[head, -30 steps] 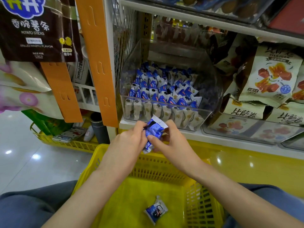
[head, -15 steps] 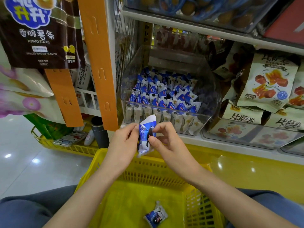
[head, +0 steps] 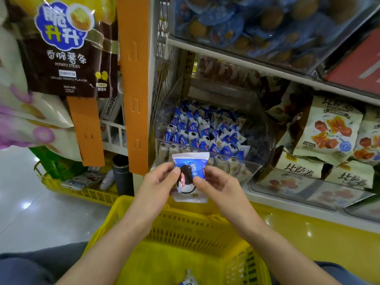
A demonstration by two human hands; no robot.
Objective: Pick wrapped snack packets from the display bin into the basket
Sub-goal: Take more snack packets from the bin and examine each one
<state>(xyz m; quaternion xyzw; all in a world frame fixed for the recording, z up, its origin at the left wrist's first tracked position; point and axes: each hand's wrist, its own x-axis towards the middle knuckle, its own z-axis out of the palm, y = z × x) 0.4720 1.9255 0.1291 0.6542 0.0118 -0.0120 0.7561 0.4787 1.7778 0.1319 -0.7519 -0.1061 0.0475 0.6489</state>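
Observation:
A blue and white wrapped snack packet (head: 190,176) is held upright, face toward me, above the far rim of the yellow basket (head: 185,225). My left hand (head: 159,183) pinches its left edge and my right hand (head: 216,185) pinches its right edge. Behind them a clear display bin (head: 259,161) on the shelf holds several more of the same blue packets (head: 205,132). One more packet (head: 188,280) lies on the basket floor at the bottom edge of the view.
Orange hanging strips (head: 133,85) with a brown potato-stick bag (head: 61,52) hang at the left. Beige snack bags (head: 329,132) fill the shelf to the right. Another yellow basket (head: 82,190) and a dark cylinder (head: 121,175) sit on the floor at left.
Both hands have turned the packet from crumpled and edge-on to flat and facing me, and raised it slightly. The camera has tilted upward, so the basket sits lower in view.

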